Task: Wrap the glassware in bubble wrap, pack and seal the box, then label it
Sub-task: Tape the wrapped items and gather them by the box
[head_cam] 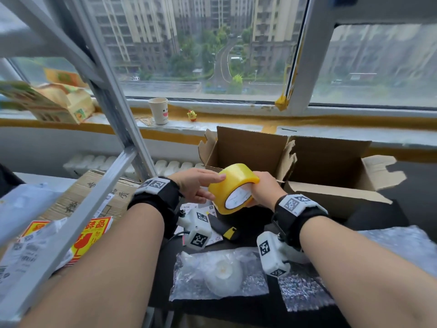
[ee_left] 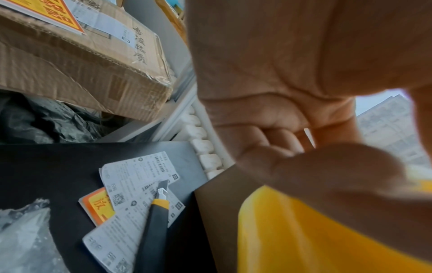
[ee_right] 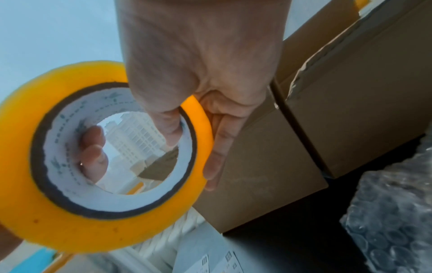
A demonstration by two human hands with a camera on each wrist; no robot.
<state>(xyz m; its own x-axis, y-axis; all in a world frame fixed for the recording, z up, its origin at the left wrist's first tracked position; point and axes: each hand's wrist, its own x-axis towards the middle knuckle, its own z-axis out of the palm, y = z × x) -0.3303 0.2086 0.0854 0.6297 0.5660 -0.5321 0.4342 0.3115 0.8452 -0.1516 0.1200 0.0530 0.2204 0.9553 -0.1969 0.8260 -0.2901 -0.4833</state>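
Note:
Both hands hold a yellow roll of packing tape (head_cam: 233, 188) in the air in front of the open cardboard box (head_cam: 314, 162). My right hand (head_cam: 260, 188) grips the tape roll (ee_right: 70, 221) with the thumb through the white core and the fingers along the outer side. My left hand (head_cam: 212, 185) pinches the roll's outer face, index finger on top and thumb below. In the left wrist view the thumb of the left hand (ee_left: 299, 153) lies on the yellow tape (ee_left: 304, 240). A bubble-wrapped piece of glassware (head_cam: 222, 273) lies on the black table near me.
A black and yellow utility knife (head_cam: 224, 228) lies on shipping labels (ee_left: 135, 181) under my hands. Loose bubble wrap (head_cam: 402, 247) is spread at the right. A closed carton (head_cam: 101, 195) with a red and yellow fragile sticker (head_cam: 94, 230) sits left, behind a metal ladder (head_cam: 113, 114).

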